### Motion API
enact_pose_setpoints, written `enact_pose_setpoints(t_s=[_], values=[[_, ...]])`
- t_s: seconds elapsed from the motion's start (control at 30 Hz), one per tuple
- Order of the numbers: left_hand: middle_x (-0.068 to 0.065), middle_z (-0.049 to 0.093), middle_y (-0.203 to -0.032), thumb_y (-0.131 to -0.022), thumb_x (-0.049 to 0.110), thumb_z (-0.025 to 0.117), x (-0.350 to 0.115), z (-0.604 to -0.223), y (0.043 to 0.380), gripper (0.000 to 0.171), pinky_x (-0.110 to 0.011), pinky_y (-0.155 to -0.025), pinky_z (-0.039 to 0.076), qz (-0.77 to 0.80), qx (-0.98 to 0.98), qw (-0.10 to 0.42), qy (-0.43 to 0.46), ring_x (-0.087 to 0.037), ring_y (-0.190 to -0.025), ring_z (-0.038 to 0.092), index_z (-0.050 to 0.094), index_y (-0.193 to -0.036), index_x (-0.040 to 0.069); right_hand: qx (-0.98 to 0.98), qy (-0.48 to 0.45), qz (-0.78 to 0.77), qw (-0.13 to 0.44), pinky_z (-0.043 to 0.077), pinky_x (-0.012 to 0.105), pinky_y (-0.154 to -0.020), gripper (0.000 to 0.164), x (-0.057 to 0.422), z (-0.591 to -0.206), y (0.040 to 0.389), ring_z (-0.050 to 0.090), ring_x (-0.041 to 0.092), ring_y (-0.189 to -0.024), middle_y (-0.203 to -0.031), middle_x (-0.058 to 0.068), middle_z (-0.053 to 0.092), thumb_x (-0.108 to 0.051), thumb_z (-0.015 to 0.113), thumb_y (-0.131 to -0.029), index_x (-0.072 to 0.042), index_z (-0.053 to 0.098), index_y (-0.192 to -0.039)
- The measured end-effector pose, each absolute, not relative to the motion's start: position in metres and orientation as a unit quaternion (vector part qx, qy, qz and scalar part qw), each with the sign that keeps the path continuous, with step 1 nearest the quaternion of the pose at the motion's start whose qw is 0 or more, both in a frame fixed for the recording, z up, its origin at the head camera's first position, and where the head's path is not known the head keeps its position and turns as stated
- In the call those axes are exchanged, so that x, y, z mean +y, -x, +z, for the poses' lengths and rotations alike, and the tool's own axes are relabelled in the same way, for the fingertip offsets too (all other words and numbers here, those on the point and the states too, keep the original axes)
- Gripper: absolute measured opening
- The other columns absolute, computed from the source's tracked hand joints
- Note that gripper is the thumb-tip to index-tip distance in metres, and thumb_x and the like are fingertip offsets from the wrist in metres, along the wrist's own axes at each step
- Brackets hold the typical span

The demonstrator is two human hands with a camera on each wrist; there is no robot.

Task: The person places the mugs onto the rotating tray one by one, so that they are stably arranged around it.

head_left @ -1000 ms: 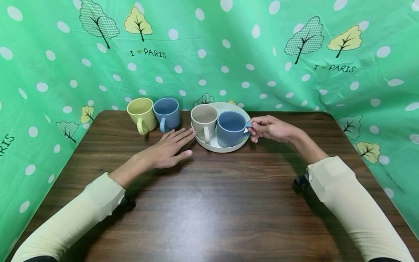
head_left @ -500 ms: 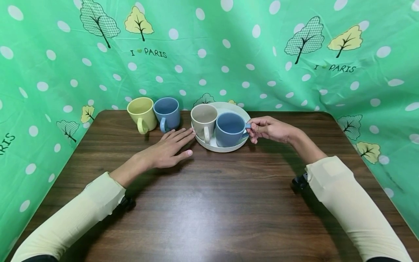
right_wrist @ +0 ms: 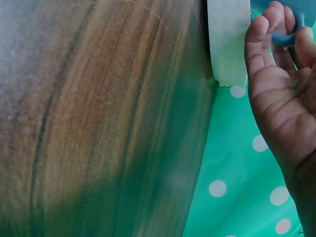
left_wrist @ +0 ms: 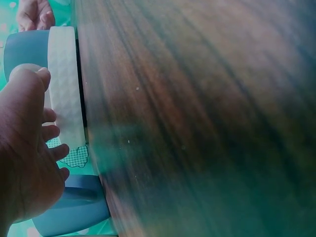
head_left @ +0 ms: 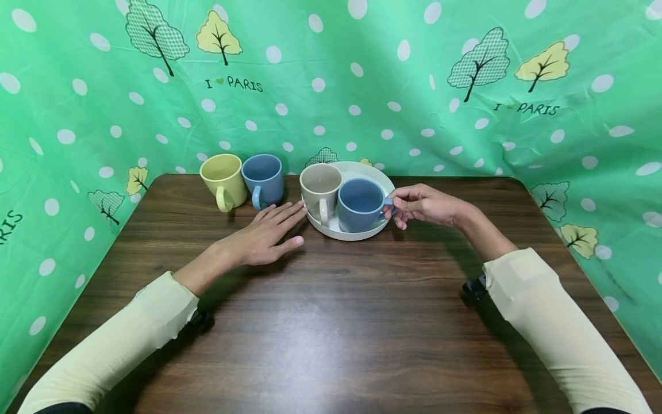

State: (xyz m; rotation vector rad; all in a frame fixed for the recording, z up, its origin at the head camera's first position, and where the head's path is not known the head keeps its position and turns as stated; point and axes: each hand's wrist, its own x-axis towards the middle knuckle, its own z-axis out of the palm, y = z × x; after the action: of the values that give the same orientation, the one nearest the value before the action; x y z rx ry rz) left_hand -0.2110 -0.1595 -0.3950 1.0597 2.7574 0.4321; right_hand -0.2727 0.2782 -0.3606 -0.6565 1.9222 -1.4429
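Note:
My right hand [head_left: 426,205] holds the handle of a blue mug [head_left: 359,213], which stands upright in a white round tray [head_left: 349,236]. In the right wrist view, curled fingers and thumb are at the blue handle [right_wrist: 285,40]. To the left of this mug, a beige mug [head_left: 317,192] stands in the same tray, its handle facing front. My left hand [head_left: 256,238] lies with fingers straight and spread, fingertips right at the tray's left rim. The left wrist view shows its fingers beside the tray's ribbed wall [left_wrist: 66,94].
A yellow mug [head_left: 227,181] and a second blue mug [head_left: 265,178] stand side by side at the back left, handles toward the front. They sit on a dark wooden table [head_left: 331,322]. A green dotted curtain [head_left: 331,109] hangs behind the table's back edge.
The blue mug in the tray has shifted a little left toward the beige mug, and my right hand has moved left with it. My left hand has stayed at the tray.

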Motion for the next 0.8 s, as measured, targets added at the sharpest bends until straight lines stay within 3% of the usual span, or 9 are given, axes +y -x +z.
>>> enact_pose_setpoints(t_s=[0.13, 0.33, 0.53, 0.63, 0.8], values=[[-0.007, 0.015, -0.192, -0.121, 0.051, 0.044, -0.159, -0.395, 0.211, 0.073, -0.061, -0.145, 0.011, 0.143, 0.921, 0.078, -0.354, -0.038, -0.178, 0.017, 0.021, -0.182, 0.018, 0.740, 0.225, -0.558, 0.301, 0.064, 0.032, -0.079, 0.026, 0.278, -0.360, 0.268, 0.068, 0.018, -0.087, -0.117, 0.005, 0.074, -0.021, 0.052, -0.122, -0.003, 0.070, -0.130], [-0.008, 0.017, -0.191, -0.122, 0.048, 0.043, -0.159, -0.393, 0.211, 0.070, -0.062, -0.145, 0.012, 0.141, 0.921, 0.070, -0.356, -0.040, -0.178, 0.017, 0.023, -0.181, 0.016, 0.740, 0.183, -0.587, 0.272, 0.063, 0.031, -0.074, 0.018, 0.278, -0.358, 0.260, 0.069, 0.019, -0.083, -0.105, 0.007, 0.068, -0.018, 0.058, -0.119, -0.013, 0.069, -0.133], [-0.011, 0.020, -0.190, -0.122, 0.046, 0.043, -0.159, -0.393, 0.210, 0.069, -0.063, -0.144, 0.014, 0.141, 0.922, 0.060, -0.357, -0.042, -0.177, 0.020, 0.025, -0.181, 0.015, 0.727, 0.193, -0.616, 0.234, 0.065, 0.030, -0.075, 0.025, 0.281, -0.360, 0.261, 0.073, 0.018, -0.087, -0.106, 0.009, 0.071, -0.017, 0.056, -0.120, -0.002, 0.068, -0.136], [-0.013, 0.023, -0.189, -0.122, 0.045, 0.045, -0.160, -0.393, 0.208, 0.068, -0.064, -0.144, 0.015, 0.141, 0.922, 0.054, -0.357, -0.043, -0.176, 0.022, 0.027, -0.181, 0.014, 0.739, 0.189, -0.618, 0.190, 0.066, 0.030, -0.078, 0.032, 0.284, -0.361, 0.262, 0.075, 0.017, -0.091, -0.116, 0.008, 0.074, -0.018, 0.055, -0.120, 0.006, 0.065, -0.140], [-0.017, 0.029, -0.187, -0.122, 0.041, 0.048, -0.164, -0.394, 0.204, 0.066, -0.064, -0.143, 0.019, 0.151, 0.921, 0.041, -0.356, -0.044, -0.174, 0.026, 0.033, -0.178, 0.009, 0.828, 0.178, -0.522, 0.101, 0.065, 0.028, -0.091, 0.040, 0.289, -0.363, 0.265, 0.077, 0.016, -0.111, -0.141, 0.013, 0.073, -0.022, 0.053, -0.121, 0.006, 0.063, -0.149]])
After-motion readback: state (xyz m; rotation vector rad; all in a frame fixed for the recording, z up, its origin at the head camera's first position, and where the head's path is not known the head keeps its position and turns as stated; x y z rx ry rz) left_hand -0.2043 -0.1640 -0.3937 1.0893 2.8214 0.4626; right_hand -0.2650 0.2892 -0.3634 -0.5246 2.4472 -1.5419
